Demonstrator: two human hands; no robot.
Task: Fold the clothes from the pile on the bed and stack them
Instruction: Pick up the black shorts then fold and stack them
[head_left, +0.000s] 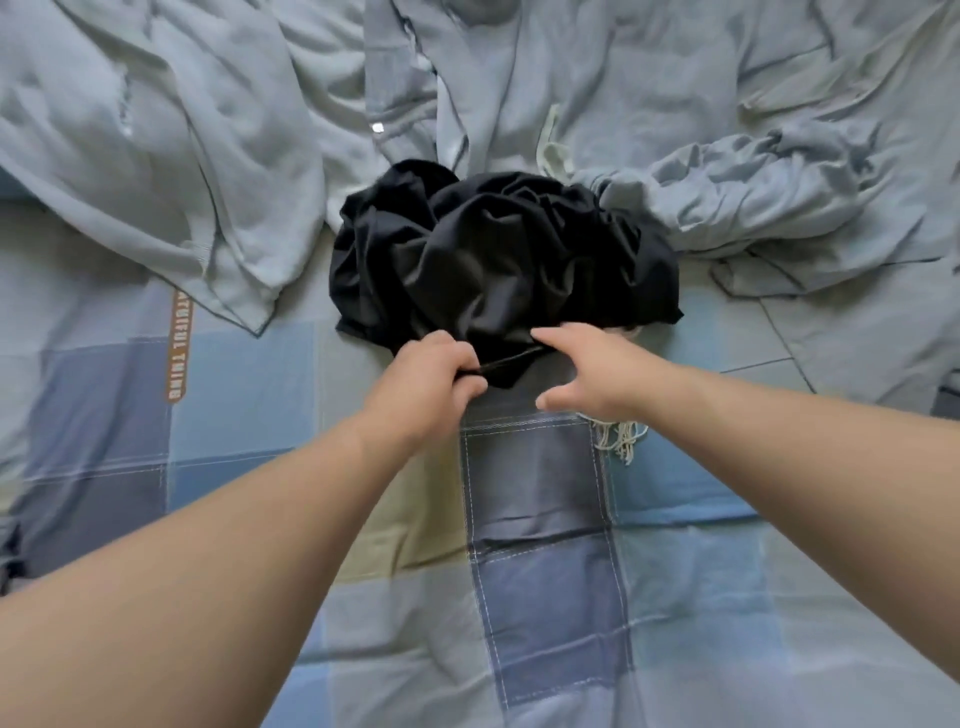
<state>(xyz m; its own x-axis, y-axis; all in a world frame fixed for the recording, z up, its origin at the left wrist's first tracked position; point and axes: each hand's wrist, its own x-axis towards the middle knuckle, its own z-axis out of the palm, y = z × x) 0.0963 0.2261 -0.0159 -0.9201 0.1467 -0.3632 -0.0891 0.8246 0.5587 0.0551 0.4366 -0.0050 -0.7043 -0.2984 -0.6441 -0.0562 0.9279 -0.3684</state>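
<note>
A crumpled black garment (498, 260) lies in a heap in the middle of the bed. My left hand (423, 387) pinches its near hem between thumb and curled fingers. My right hand (587, 371) hovers just to the right of that hem, fingers spread and bent, fingertips touching the black cloth's edge without gripping it. Under the heap, a pale cloth with a white fringe (621, 439) pokes out below my right hand.
A rumpled grey-blue duvet (182, 156) fills the far half of the bed, bunched left and right of the heap. The near half is a flat checked sheet (540, 571) in blue, grey and beige, with a brown lettered strip (179, 345) at the left.
</note>
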